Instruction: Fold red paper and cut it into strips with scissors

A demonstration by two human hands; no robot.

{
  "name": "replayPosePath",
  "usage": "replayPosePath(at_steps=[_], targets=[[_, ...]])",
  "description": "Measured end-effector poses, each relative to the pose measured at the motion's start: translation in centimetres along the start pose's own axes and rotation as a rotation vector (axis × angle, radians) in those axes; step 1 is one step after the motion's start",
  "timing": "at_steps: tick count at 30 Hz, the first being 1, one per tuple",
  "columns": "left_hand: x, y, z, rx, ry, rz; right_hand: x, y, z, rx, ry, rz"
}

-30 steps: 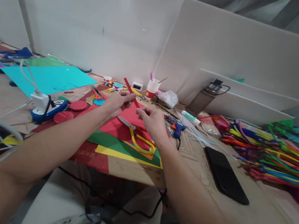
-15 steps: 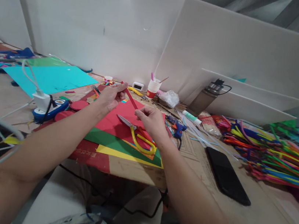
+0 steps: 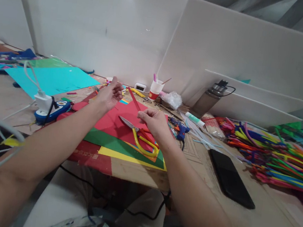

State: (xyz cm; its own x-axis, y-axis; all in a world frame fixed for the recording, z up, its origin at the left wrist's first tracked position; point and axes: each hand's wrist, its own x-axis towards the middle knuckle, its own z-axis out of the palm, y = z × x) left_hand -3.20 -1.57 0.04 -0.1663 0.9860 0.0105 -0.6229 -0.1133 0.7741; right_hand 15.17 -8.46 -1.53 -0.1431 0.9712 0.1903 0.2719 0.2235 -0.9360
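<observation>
My right hand [image 3: 152,120] pinches one end of a narrow red paper strip [image 3: 134,100], which slants up and away to the left. Just left of the strip's far end, my left hand [image 3: 111,94] is raised with its fingers apart and nothing in them. Below both hands lies a stack of coloured sheets, with red paper [image 3: 107,122] over green paper [image 3: 113,146] and a corner of yellow paper [image 3: 130,160]. Scissors [image 3: 137,134] with yellow handles rest partly spread on the red paper, beneath my right hand.
A blue glue gun [image 3: 181,131], a black phone [image 3: 231,179] and many coloured pipe cleaners [image 3: 283,158] lie to the right. At the back stand paper cups [image 3: 155,89] and a bottle [image 3: 208,99]. A blue power strip [image 3: 51,111] with white cable sits left, before turquoise paper [image 3: 57,79].
My left hand has let go of the red strip's far end and moved slightly left, its fingers spreading. My right hand keeps its pinch in about the same place.
</observation>
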Motion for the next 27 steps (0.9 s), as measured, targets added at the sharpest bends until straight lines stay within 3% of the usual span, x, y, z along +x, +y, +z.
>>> replayPosePath(at_steps=[5, 8, 12, 18, 27], targets=[[-1.8, -1.4, 0.9, 0.133, -0.205, -0.052, 0.6, 0.5, 0.0, 0.099, 0.059, -0.019], [-2.4, -1.6, 1.2, 0.164, -0.267, -0.067, 0.7, 0.7, 0.1, 0.121, 0.046, -0.038], [-2.3, -1.4, 1.0, 0.146, -0.250, -0.100, 0.5, 0.7, 0.2, 0.089, 0.044, -0.039], [-2.5, -1.8, 1.2, 0.109, -0.123, -0.136, 0.5, 0.8, 0.5, 0.122, 0.063, -0.044], [-3.2, -0.9, 2.0, 0.153, -0.263, 0.034, 0.3, 1.0, 1.1, 0.121, -0.035, -0.110]])
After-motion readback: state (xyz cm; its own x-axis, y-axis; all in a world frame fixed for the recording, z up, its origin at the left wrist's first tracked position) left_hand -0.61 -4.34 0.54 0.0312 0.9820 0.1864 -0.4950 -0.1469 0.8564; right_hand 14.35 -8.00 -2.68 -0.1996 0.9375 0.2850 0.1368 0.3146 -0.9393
